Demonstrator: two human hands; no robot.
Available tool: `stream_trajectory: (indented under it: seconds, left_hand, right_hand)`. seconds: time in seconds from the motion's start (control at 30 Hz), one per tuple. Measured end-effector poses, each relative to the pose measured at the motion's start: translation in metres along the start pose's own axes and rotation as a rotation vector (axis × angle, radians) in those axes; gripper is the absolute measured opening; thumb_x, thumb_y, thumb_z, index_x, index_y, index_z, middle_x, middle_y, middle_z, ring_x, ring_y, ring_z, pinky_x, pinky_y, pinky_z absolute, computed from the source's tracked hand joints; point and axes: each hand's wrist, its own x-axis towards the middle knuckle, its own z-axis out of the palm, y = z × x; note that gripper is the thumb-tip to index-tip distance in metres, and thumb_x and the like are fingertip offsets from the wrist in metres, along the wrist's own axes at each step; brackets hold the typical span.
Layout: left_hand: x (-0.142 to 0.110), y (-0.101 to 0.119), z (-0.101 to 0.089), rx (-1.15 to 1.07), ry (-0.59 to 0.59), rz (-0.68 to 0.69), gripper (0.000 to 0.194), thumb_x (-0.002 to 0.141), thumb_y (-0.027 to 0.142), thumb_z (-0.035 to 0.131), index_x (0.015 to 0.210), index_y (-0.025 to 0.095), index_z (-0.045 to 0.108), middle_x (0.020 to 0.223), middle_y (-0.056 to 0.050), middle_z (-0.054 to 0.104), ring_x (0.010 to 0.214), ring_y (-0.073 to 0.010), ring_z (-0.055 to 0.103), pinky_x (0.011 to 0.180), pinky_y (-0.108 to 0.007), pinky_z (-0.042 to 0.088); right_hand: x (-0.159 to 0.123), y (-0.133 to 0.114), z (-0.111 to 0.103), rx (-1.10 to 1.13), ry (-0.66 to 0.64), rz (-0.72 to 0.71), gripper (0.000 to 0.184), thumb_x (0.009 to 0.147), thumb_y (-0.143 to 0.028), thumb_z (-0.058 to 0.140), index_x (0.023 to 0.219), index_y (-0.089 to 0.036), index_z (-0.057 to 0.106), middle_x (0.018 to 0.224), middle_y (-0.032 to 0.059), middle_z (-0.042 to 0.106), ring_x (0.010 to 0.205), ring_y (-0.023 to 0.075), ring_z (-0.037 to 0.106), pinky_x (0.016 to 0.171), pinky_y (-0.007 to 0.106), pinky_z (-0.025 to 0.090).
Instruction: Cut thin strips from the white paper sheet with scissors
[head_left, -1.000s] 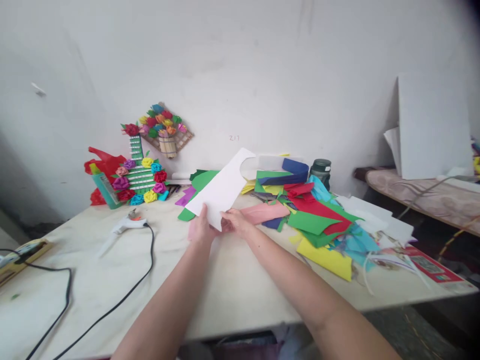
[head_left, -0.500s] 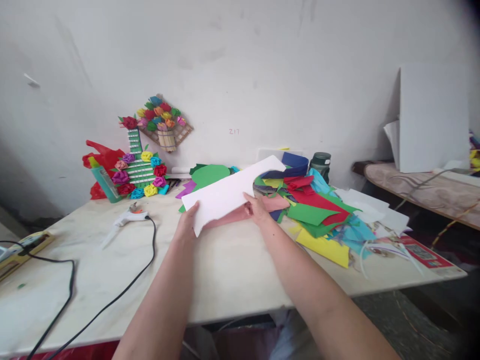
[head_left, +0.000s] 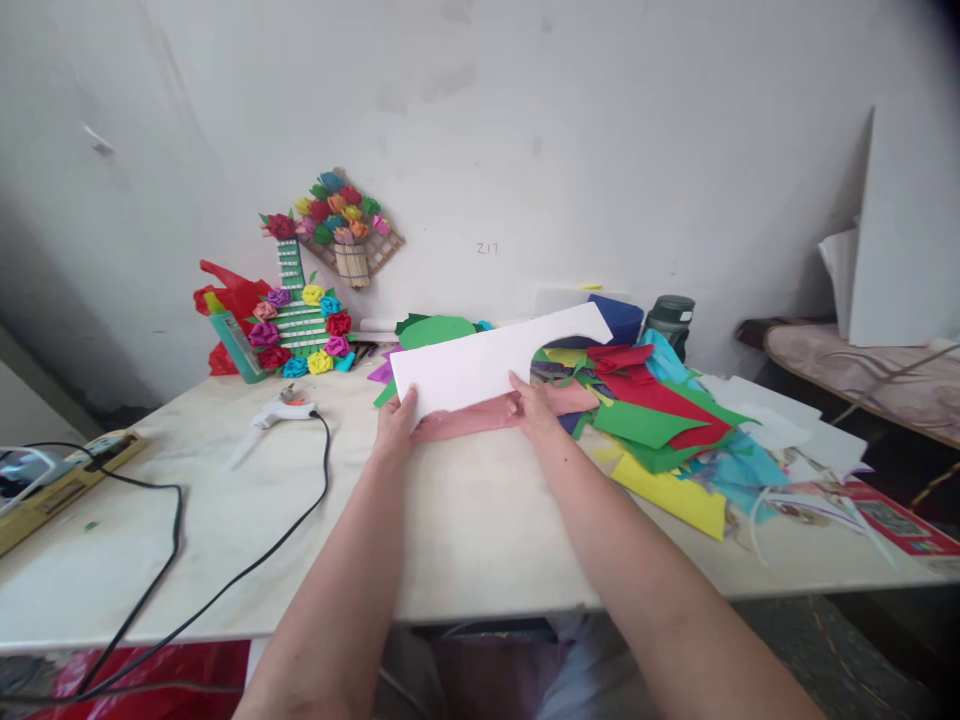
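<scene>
Left hand pinching lower left corner of white notched board; right hand gripping lower edge beside notch, hold on pink sheet unclear. Board tilted over tabletop, in front of pink sheet. Apparent step: handling board. Next move likely calls for steady two-handed support.

Pink sheet partly behind white board
</scene>
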Motion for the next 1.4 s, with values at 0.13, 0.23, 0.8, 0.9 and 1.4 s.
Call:
stream_trajectory:
  seconds: [0.13, 0.23, 0.8, 0.9, 1.4]
  left_hand:
    - [0.0, -0.004, 0.001, 0.028, -0.039, 0.007, 0.027, 0.075, 0.038, 0.059, 0.08, 0.011, 0.059, 0.043, -0.002, 0.055, 0.032, -0.0104, 0.048, 0.029, -0.016, 0.034]
    - [-0.002, -0.001, 0.003, 0.01, -0.044, 0.019, 0.028, 0.075, 0.038, 0.058, 0.083, 0.011, 0.058, 0.047, -0.002, 0.057, 0.034, -0.0097, 0.049, 0.032, -0.016, 0.037]
    - [0.004, 0.016, -0.007, -0.413, 0.218, -0.011, 0.029, 0.082, 0.037, 0.051, 0.104, 0.018, 0.051, 0.072, -0.001, 0.06, 0.045, -0.0086, 0.055, 0.039, -0.017, 0.041]
    - [0.002, 0.013, -0.001, -0.416, 0.188, -0.038, 0.028, 0.083, 0.036, 0.05, 0.103, 0.017, 0.051, 0.07, -0.001, 0.06, 0.044, -0.0092, 0.055, 0.039, -0.018, 0.04]
    - [-0.008, 0.008, 0.014, -0.452, 0.013, -0.149, 0.019, 0.085, 0.028, 0.047, 0.097, 0.014, 0.053, 0.069, -0.003, 0.063, 0.053, -0.0135, 0.06, 0.05, -0.023, 0.05]
  right_hand:
    - [0.002, 0.0, -0.003, -0.021, 0.027, -0.027, 0.035, 0.056, -0.035, 0.072, 0.077, -0.017, 0.051, 0.051, -0.0079, 0.052, 0.029, 0.0037, 0.034, 0.029, 0.019, 0.026]
    - [0.002, 0.0, -0.002, -0.024, 0.032, -0.051, 0.035, 0.057, -0.036, 0.072, 0.077, -0.018, 0.05, 0.049, -0.0079, 0.052, 0.029, 0.0041, 0.036, 0.03, 0.019, 0.027]
    - [0.002, 0.02, 0.001, -1.248, -0.117, -0.404, 0.028, 0.079, -0.03, 0.047, 0.096, -0.017, 0.065, 0.11, 0.0071, 0.063, 0.101, 0.0172, 0.055, 0.09, 0.031, 0.04]
    - [-0.006, 0.029, 0.011, -1.58, -0.307, -0.476, 0.042, 0.084, -0.036, 0.041, 0.119, -0.018, 0.055, 0.137, 0.0062, 0.042, 0.125, 0.0184, 0.036, 0.107, 0.036, 0.019]
    - [-0.025, 0.045, 0.028, -1.84, -0.721, -0.143, 0.065, 0.086, -0.054, 0.009, 0.142, -0.02, 0.019, 0.148, 0.0016, 0.014, 0.136, 0.0186, 0.007, 0.108, 0.043, 0.003]
